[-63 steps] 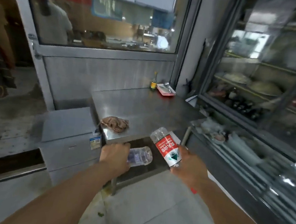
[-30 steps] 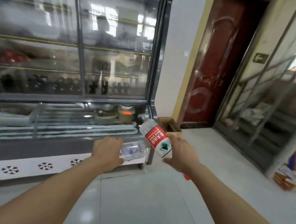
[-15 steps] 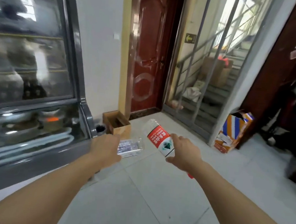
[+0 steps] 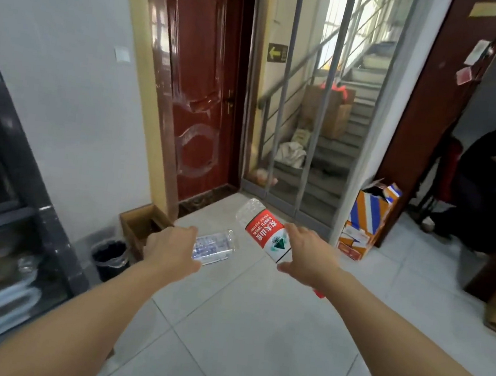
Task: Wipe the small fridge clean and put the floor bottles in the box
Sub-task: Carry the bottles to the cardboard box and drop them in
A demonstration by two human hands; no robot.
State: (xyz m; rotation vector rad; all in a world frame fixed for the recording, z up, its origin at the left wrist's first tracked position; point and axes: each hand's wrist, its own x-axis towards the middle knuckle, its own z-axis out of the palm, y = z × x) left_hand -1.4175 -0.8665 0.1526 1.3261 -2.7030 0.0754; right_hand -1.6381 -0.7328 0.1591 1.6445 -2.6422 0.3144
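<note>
Red-labelled bottle (image 4: pixel 263 231) tilted; clear bottle (image 4: pixel 215 247) crumpled.

Two clear plastic bottles are counted: one with a red and white label (image 4: pixel 266 233), one with a pale bluish label (image 4: pixel 214 246). Two open cardboard boxes are seen on the floor: one plain brown (image 4: pixel 134 227), one orange, blue and white (image 4: pixel 366 220). One black-lined waste bin (image 4: pixel 110 258) is seen.

I have both bare forearms stretched forward, my left hand (image 4: pixel 172 248) curled round a clear crumpled plastic bottle (image 4: pixel 215 247), my right hand (image 4: pixel 309 259) gripping a red-labelled clear plastic bottle (image 4: pixel 262 230).
</note>
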